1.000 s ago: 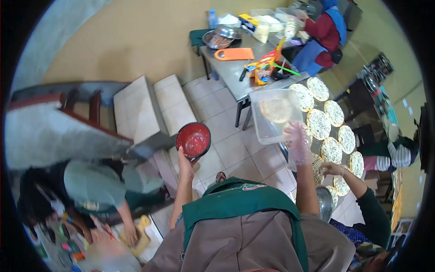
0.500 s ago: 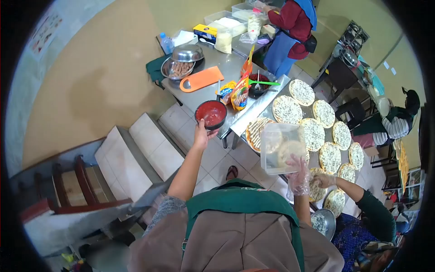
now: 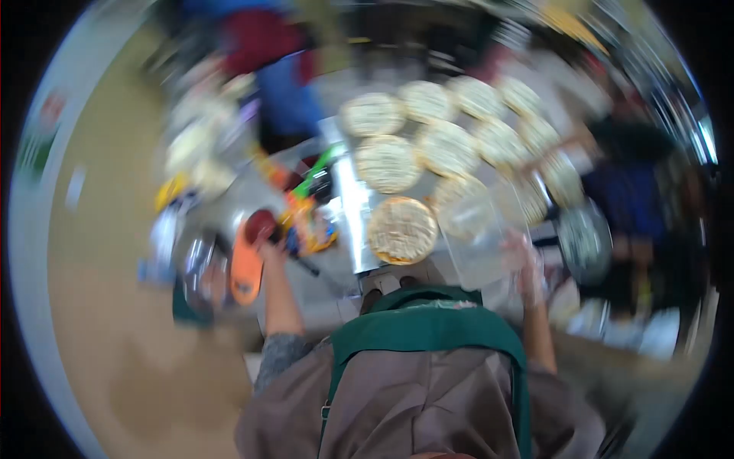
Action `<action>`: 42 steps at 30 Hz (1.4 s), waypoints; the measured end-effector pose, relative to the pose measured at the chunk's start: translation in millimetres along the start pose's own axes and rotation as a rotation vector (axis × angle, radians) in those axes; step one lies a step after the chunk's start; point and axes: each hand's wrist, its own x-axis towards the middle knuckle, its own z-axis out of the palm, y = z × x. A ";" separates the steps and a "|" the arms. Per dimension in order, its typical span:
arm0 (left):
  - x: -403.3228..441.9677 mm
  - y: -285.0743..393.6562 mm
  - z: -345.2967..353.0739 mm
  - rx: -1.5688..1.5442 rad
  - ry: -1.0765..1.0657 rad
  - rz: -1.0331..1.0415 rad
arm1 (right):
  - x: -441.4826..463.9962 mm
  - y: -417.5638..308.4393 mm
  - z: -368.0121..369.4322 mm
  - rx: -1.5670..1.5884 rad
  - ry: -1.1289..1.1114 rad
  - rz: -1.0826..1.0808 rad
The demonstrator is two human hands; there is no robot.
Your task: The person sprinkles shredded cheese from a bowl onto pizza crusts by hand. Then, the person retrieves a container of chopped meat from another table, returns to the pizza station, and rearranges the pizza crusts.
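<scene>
Motion blur smears this view. My left hand (image 3: 271,251) grips the rim of a small black pan (image 3: 261,224), red inside, over the metal table beside an orange board (image 3: 245,264). In a clear plastic glove, my right hand (image 3: 521,254) holds a clear plastic container (image 3: 478,241) by its near side. The container is tilted in front of the round topped pizzas (image 3: 449,148). One pizza with brownish topping (image 3: 403,229) lies at the near edge, left of the container.
Colourful sauce pouches (image 3: 310,229) and a green-handled utensil (image 3: 315,174) are on the metal table (image 3: 252,191). A metal bowl (image 3: 585,241) is at the right, near a co-worker's arm (image 3: 562,149). Another person in blue and red (image 3: 287,88) stands at the far left.
The view has swung right, bringing the pizzas to the centre. The pan has moved from beyond the table's edge to beside the orange board. The container stays in my right hand.
</scene>
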 end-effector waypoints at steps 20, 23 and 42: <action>-16.2 -125.4 241.0 1.053 -0.696 0.093 | -432.4 37.2 -122.3 0.764 1.688 -0.696; -60.4 -157.6 274.5 1.095 -0.802 0.119 | -474.4 25.3 -172.5 0.811 1.831 -0.759; -362.8 -326.8 422.7 1.237 -1.227 0.309 | -715.5 66.0 -445.4 0.807 2.112 -1.183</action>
